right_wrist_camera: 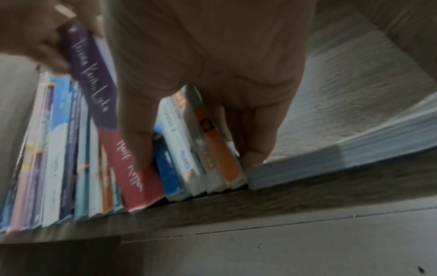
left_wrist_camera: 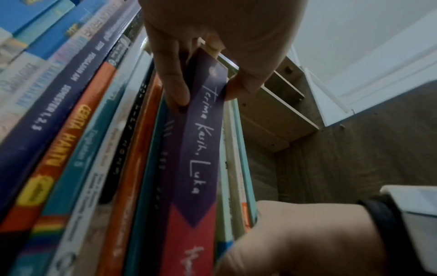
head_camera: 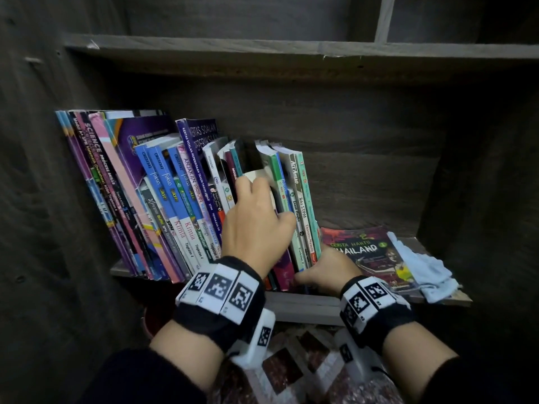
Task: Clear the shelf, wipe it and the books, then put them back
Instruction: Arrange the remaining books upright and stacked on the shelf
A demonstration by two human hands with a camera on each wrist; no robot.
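A row of books [head_camera: 163,205] leans left on the grey wooden shelf [head_camera: 306,306]. My left hand [head_camera: 256,220] pinches the top of a purple and red book [left_wrist_camera: 201,142] between thumb and fingers [left_wrist_camera: 176,89], near the right end of the row. My right hand [head_camera: 323,272] is low at the row's right end. Its thumb [right_wrist_camera: 139,149] lies beside the purple book [right_wrist_camera: 94,89] and its fingers [right_wrist_camera: 255,155] curl round the far side of the thin blue, white and orange books [right_wrist_camera: 201,145], gripping them at their base.
A book titled Cerita Hantu Thailand [head_camera: 367,252] lies flat on the shelf's right part, with a white cloth [head_camera: 423,269] on it. The cabinet's side walls [head_camera: 481,170] close in both sides. Another board [head_camera: 291,51] runs overhead. A patterned floor [head_camera: 291,371] shows below.
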